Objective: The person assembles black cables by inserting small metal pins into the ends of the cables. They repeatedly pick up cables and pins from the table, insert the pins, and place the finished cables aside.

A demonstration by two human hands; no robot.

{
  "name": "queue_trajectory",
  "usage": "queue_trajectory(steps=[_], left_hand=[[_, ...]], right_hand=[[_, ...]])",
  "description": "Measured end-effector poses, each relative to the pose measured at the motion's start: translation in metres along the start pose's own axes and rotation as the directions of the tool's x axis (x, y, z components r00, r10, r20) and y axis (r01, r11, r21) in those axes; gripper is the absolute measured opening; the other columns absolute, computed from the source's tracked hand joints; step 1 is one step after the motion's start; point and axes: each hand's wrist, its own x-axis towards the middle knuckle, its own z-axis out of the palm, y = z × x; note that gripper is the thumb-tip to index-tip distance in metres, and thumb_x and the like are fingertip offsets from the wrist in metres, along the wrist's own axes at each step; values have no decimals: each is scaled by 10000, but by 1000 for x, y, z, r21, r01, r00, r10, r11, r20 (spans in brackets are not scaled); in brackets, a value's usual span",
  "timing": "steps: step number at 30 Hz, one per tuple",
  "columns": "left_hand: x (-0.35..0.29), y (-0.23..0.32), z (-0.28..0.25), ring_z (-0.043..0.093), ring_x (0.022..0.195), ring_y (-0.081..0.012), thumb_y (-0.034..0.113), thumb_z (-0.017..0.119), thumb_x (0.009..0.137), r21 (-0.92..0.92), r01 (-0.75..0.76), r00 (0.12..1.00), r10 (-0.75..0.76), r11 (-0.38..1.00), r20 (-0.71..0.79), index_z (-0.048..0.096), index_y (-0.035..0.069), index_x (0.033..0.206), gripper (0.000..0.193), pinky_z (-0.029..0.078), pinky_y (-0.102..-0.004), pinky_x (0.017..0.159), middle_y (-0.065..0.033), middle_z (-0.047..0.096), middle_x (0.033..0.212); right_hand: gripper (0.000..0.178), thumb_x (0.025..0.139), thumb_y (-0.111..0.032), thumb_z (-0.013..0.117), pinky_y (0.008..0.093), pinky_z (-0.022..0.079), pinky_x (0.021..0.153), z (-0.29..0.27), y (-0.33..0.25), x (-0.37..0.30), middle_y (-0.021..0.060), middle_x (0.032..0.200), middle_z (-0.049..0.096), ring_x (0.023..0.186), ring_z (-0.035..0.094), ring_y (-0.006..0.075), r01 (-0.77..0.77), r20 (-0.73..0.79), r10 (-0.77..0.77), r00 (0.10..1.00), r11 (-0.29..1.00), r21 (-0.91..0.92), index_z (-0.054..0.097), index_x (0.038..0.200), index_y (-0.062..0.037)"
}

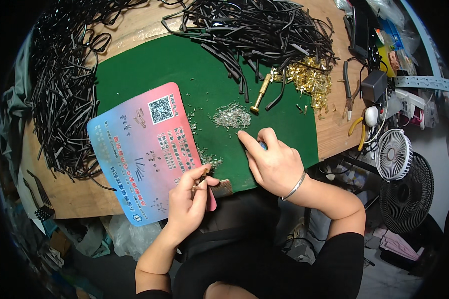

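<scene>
Your left hand point(187, 198) pinches a golden piece point(204, 173); your right hand point(277, 164) (grip hidden, can't tell) points beside 1 silvery heap point(232, 117), probably kept near for reach.

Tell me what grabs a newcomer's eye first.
Probably the tangled black heap at the far left and the second black heap across the far edge of the green mat. Next, the pink-and-blue card at the mat's left and the gold pile around its far right corner. A silver pile lies just beyond the right hand.
</scene>
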Motion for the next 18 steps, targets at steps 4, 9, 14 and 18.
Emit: queue_trajectory(steps=[4, 9, 14, 18], left_hand=[[-1, 14, -4, 405, 493, -20, 22, 430, 920, -255, 168, 986, -168, 952, 21, 473, -24, 1177, 264, 344, -168, 450, -78, 633, 874], [4, 9, -12, 446, 528, -24, 32, 426, 938, -296, 199, 980, -185, 934, 74, 452, -34, 1184, 256, 392, -170, 474, -90, 632, 919], [3, 9, -8, 370, 473, -7, 34, 428, 923, -330, 204, 978, -208, 922, 23, 468, -23, 1173, 259, 306, -145, 431, -93, 635, 910], [0, -2, -3, 570, 639, -100, 15, 446, 911, -84, 19, 997, -26, 996, -77, 487, -31, 1169, 266, 470, -222, 581, -119, 638, 955]], right_hand=[[487, 694, -100, 643, 318, 491, 470, 2, 1, 0, 87, 869, 465, 575, 558, 214, 31, 7, -31, 999, 999, -34, 524, 1165, -119], [448, 715, -74, 592, 321, 482, 432, 1, 1, 3, 80, 846, 469, 551, 545, 206, 102, 28, -99, 995, 987, -126, 529, 1157, -97], [376, 787, -73, 557, 367, 498, 474, -6, -6, 5, 129, 866, 475, 598, 580, 275, 61, 127, -74, 989, 993, 99, 505, 1159, -89], [320, 847, -108, 530, 387, 522, 537, -14, -24, 0, 154, 886, 482, 635, 583, 335, 18, 282, -183, 942, 866, 500, 472, 1161, -90]])
